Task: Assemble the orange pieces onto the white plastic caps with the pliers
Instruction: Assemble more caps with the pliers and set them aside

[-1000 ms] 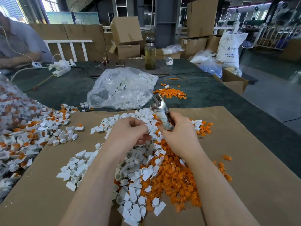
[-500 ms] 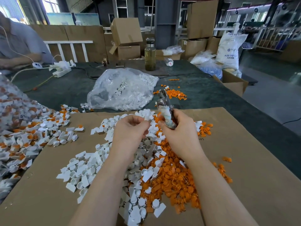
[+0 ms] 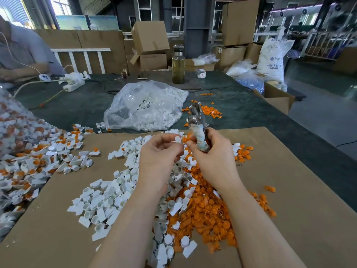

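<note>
My right hand (image 3: 213, 153) grips the pliers (image 3: 196, 120) by their tape-wrapped handles, with the metal jaws pointing up and away from me. My left hand (image 3: 159, 153) pinches a small white cap (image 3: 178, 139) between thumb and fingers, just left of the pliers' handles. An orange piece (image 3: 186, 139) shows between the two hands, close to the cap. Below my hands a heap of loose white caps (image 3: 108, 200) and a heap of orange pieces (image 3: 208, 215) lie on a brown cardboard sheet (image 3: 289, 190).
A pile of white caps with orange pieces fitted (image 3: 27, 161) lies at the left. A clear bag of white caps (image 3: 144, 107) and loose orange pieces (image 3: 209, 112) sit on the dark table beyond. A bottle (image 3: 178, 64), a power strip (image 3: 74, 85) and a seated person (image 3: 21, 53) are at the back.
Both hands have risen a little and come closer together. The pliers have swung more upright, and my left hand now holds a white cap up beside the handles.
</note>
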`<move>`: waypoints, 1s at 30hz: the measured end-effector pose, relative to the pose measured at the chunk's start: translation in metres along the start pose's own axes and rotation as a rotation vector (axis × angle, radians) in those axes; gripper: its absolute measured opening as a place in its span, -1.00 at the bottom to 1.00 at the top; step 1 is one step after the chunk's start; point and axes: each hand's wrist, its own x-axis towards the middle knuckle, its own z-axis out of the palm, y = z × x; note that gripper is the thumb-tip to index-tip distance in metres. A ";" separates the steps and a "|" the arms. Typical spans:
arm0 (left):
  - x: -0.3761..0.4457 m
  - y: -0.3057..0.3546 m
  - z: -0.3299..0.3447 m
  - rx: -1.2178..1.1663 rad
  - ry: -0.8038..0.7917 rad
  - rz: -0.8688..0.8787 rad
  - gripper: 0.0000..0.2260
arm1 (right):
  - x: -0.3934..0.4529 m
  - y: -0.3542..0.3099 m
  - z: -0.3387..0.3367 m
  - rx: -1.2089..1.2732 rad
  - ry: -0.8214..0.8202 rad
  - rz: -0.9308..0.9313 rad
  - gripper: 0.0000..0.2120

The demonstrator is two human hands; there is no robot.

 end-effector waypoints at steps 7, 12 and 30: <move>-0.004 -0.001 0.003 0.060 0.040 0.078 -0.88 | 0.000 0.000 0.001 -0.021 0.061 0.003 -0.86; -0.005 0.000 0.003 0.177 0.067 0.181 -0.83 | 0.000 -0.001 0.001 -0.028 0.077 0.001 -0.87; -0.008 -0.004 0.007 0.242 0.085 0.297 -0.86 | 0.001 0.000 0.003 -0.026 0.024 0.054 -0.88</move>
